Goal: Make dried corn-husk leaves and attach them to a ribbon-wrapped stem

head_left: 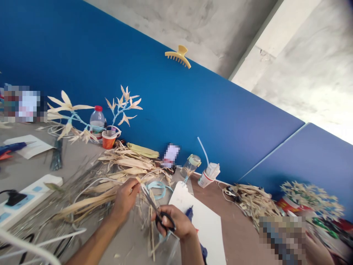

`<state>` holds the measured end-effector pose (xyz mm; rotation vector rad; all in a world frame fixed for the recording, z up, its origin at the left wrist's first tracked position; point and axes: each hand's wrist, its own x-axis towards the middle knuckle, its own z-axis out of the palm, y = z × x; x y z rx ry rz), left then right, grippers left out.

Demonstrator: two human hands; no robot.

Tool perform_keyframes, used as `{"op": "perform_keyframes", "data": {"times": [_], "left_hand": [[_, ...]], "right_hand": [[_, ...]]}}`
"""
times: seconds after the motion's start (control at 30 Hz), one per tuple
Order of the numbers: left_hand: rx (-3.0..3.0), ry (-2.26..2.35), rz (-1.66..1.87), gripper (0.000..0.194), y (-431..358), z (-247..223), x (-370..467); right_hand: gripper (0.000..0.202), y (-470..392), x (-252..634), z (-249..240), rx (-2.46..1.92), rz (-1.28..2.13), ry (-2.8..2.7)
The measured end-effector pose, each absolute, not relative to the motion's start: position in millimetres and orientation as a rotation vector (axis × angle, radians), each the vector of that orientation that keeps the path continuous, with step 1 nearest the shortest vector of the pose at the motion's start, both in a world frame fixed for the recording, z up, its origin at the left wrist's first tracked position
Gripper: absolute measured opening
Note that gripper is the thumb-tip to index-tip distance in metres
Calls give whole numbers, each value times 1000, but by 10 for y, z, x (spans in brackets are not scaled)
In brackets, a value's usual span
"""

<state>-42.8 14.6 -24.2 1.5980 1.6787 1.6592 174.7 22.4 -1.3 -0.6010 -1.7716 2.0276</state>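
Note:
My left hand (125, 198) is closed in a pinch on a small pale piece of dried husk, mostly hidden by the fingers. My right hand (179, 222) grips a pair of scissors (151, 200) by the black handles. Their blades point up and left, with the tips close to my left fingertips. Dried corn husks (129, 163) lie in a loose pile behind and left of my left hand. A coil of light blue tape (157, 189) rests just beyond the scissors. Right of my right hand, a blue glue gun (189, 212) lies partly hidden on white paper (211, 224).
At left are a white power strip (41, 187), loose wires and another glue gun (12, 148). A bottle (97, 119), an orange cup (109, 139) with husk flowers, a glass jar (190, 163) and a paper cup (206, 178) line the blue partition (165, 103). Another person's arm (317, 246) shows at right.

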Motion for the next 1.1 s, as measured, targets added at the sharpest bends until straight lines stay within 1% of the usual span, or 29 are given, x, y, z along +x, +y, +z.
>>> {"op": "perform_keyframes", "data": {"times": [0.33,0.53,0.93,1.1], "left_hand": [[1601,1682,1652,24,147,-230,-417],[1609,1672,1658,23,159,-272,-418],[1611,1678,1610,23,161,-260,-422],[1604,1673,1627,23,156,-245,-414]], "right_hand": [[63,237,1756,-17,-598,2046,-1752],[60,245,1760,-41,-580,2061,-1739],[65,237,1759,-54,-628,2036,-1758],[63,238,1763,-50,-645,2032,-1755]]}}
